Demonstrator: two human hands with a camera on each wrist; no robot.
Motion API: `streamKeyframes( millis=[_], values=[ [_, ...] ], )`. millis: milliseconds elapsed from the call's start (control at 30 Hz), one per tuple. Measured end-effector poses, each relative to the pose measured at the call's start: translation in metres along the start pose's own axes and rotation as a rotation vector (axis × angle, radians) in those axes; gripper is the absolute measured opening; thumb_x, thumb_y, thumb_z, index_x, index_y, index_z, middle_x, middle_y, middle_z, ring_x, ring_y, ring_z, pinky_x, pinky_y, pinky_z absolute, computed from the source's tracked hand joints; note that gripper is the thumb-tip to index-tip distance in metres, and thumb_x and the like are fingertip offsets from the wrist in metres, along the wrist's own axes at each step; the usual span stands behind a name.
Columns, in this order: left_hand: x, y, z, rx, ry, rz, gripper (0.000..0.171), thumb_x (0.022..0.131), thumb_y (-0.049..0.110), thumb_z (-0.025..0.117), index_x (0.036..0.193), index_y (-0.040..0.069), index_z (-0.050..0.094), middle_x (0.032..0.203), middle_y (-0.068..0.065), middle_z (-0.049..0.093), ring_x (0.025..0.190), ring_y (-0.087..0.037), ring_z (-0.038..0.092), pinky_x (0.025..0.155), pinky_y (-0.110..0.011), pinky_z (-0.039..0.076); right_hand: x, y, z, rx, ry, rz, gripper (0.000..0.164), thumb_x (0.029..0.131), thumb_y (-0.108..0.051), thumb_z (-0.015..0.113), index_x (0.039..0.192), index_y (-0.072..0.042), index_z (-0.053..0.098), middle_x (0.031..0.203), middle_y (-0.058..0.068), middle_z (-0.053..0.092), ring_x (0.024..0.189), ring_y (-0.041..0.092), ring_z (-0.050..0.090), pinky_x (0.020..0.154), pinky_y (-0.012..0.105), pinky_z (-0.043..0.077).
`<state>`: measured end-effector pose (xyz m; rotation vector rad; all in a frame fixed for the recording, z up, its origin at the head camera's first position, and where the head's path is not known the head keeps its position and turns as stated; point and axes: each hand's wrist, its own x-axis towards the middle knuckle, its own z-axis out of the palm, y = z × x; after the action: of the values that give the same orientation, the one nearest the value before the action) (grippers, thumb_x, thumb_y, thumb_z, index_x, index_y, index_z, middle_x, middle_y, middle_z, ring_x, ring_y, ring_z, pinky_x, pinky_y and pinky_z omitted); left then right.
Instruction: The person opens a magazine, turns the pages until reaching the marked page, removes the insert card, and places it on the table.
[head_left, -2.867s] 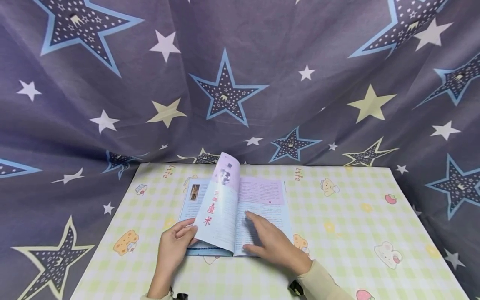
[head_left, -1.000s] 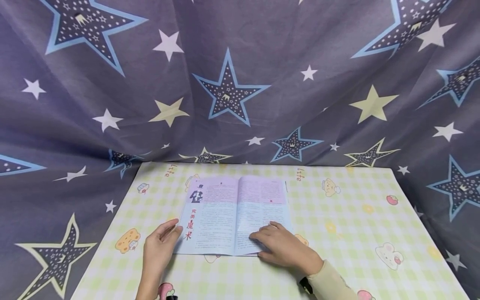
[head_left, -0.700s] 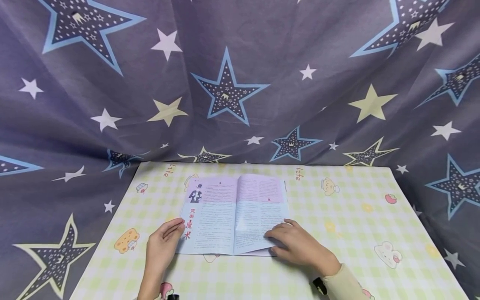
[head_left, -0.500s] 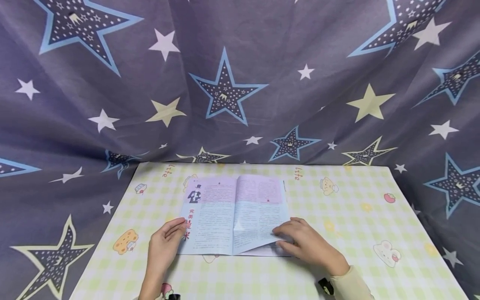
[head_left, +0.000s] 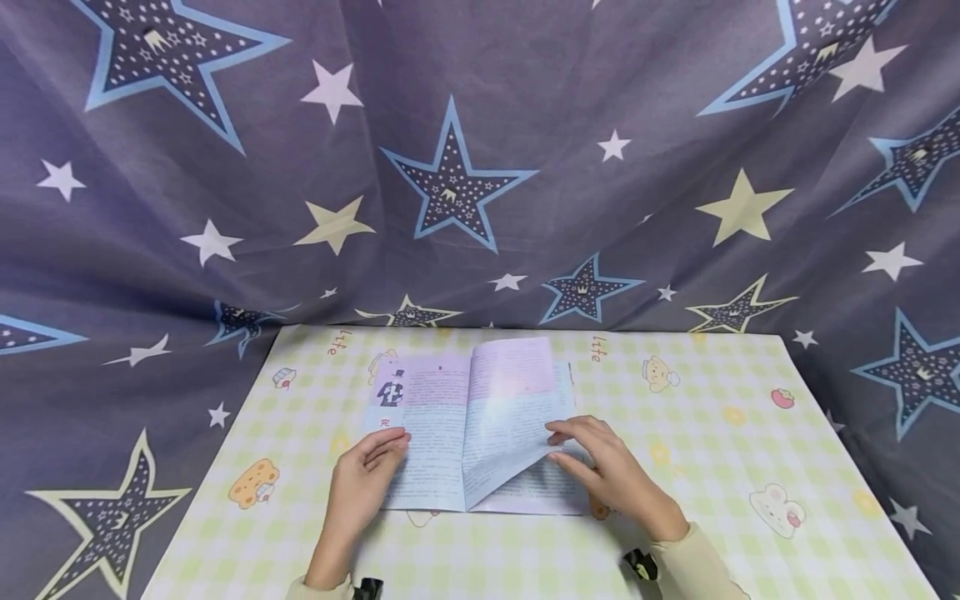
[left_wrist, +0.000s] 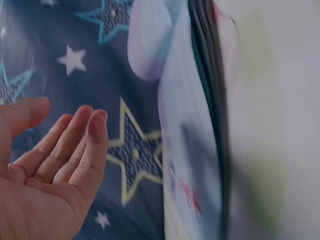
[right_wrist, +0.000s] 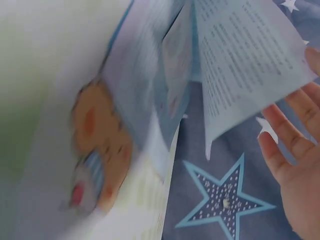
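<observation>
A magazine (head_left: 431, 467) with purple and blue pages lies spread on the table. My right hand (head_left: 615, 471) pinches the outer edge of a right-hand page (head_left: 510, 417) between thumb and fingers. That page curves upward, baring part of the sheet below it. In the right wrist view the page (right_wrist: 250, 65) hangs from the fingers of the right hand (right_wrist: 305, 145). Over the left page hovers my left hand (head_left: 363, 483), partly covering the red title. The left wrist view shows the left hand (left_wrist: 55, 170) with loosely bent fingers, apart from the magazine (left_wrist: 195, 145) and holding nothing.
A green-and-white checked cloth (head_left: 712, 467) with cartoon prints covers the table. Behind it and at the sides hangs a dark curtain (head_left: 570, 125) patterned with stars. Small black devices (head_left: 641, 565) sit at both wrists.
The right hand has raised the right page higher, so more of the sheet underneath shows. From the left page's outer edge, the left hand has moved rightward over the page.
</observation>
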<state>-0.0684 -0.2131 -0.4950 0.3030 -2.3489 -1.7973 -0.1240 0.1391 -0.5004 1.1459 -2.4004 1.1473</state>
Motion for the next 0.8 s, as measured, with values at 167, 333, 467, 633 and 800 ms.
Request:
streamKeyframes(
  millis=[167,333,467,633,800],
  values=[
    [-0.004,0.015,0.026,-0.106,-0.178,0.065,0.028,0.092,0.012,0.075,0.116,-0.001,0.070,0.110,-0.011,0.073,0.102,-0.020,0.069,0.090,-0.024,0.055,0.014,-0.004,0.007,0.024,0.065,-0.072,0.056,0.089,-0.014,0.078,0.140,-0.013,0.055,0.115,0.000,0.066,0.111,0.019,0.058,0.099,0.031,0.046],
    [-0.009,0.028,0.052,-0.109,-0.336,0.172,0.036,0.089,0.017,0.079,0.120,0.001,0.069,0.115,-0.017,0.070,0.108,-0.035,0.067,0.092,-0.030,0.056,0.026,-0.010,0.011,0.006,0.098,-0.087,0.053,0.092,-0.025,0.076,0.139,-0.011,0.056,0.114,0.002,0.067,0.111,0.020,0.059,0.099,0.033,0.046],
    [-0.012,0.032,0.067,0.032,-0.382,0.305,0.042,0.089,0.027,0.079,0.123,0.006,0.067,0.120,-0.013,0.069,0.110,-0.031,0.067,0.093,-0.031,0.055,0.034,-0.015,0.014,-0.025,0.118,-0.109,0.052,0.094,-0.035,0.072,0.137,-0.010,0.057,0.113,0.001,0.068,0.110,0.019,0.059,0.100,0.036,0.045],
    [-0.015,0.034,0.076,0.153,-0.354,0.412,0.043,0.090,0.025,0.078,0.123,0.001,0.067,0.120,-0.009,0.070,0.107,-0.020,0.068,0.091,-0.028,0.056,0.039,-0.017,0.016,-0.049,0.164,-0.148,0.051,0.095,-0.041,0.069,0.132,-0.007,0.060,0.114,0.002,0.067,0.109,0.021,0.058,0.099,0.033,0.045],
    [-0.017,0.034,0.075,0.144,-0.308,0.435,0.036,0.090,0.019,0.077,0.119,-0.001,0.068,0.112,-0.008,0.073,0.101,-0.018,0.070,0.087,-0.028,0.058,0.038,-0.017,0.015,-0.047,0.197,-0.146,0.053,0.096,-0.043,0.067,0.133,-0.005,0.060,0.122,0.004,0.063,0.112,0.023,0.057,0.101,0.028,0.044]
  ],
)
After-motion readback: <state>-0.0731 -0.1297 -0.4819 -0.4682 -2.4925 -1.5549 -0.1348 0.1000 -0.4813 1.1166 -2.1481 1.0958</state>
